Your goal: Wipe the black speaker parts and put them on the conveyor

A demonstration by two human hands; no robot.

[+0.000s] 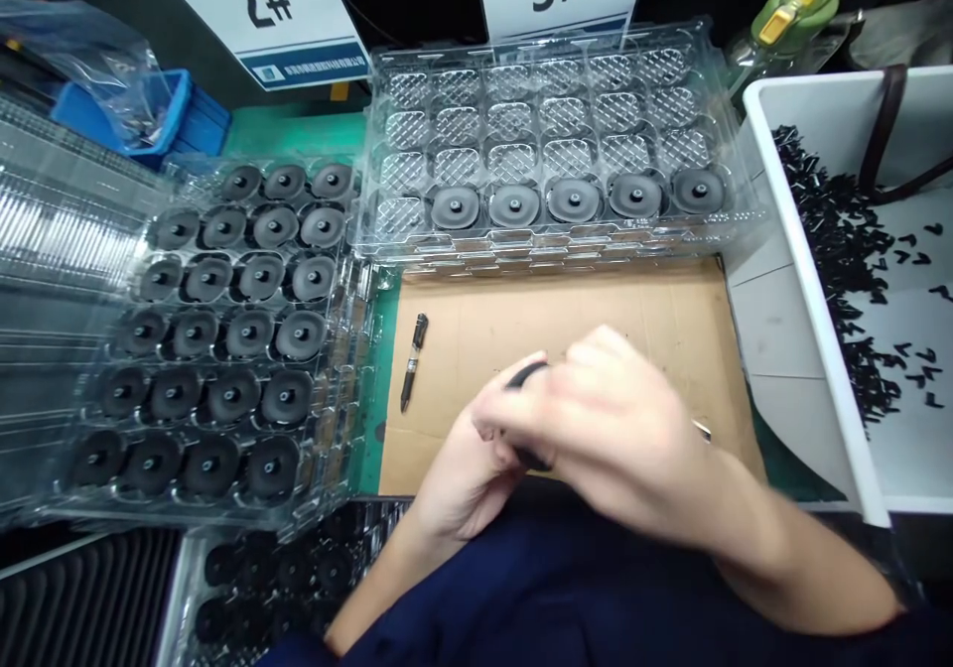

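Observation:
Both hands meet over the front of the cardboard sheet (476, 320). My left hand (473, 459) is closed around a black round part (527, 375), of which only an edge shows between the hands. My right hand (617, 429), blurred by motion, lies over that part with its fingers bent together; whatever its fingertips hold is hidden. Behind the hands, a clear tray (551, 240) carries several black discs (575, 199) in its front row. At the left, another clear tray (223, 359) holds rows of similar black discs.
A black pen (413, 361) lies on the cardboard. At the right stands a white bin (811, 320) with many small black pieces (841, 260). Further back are a blue bin (183, 116), a bottle (793, 12) and paper signs (260, 12). More discs sit at the lower left.

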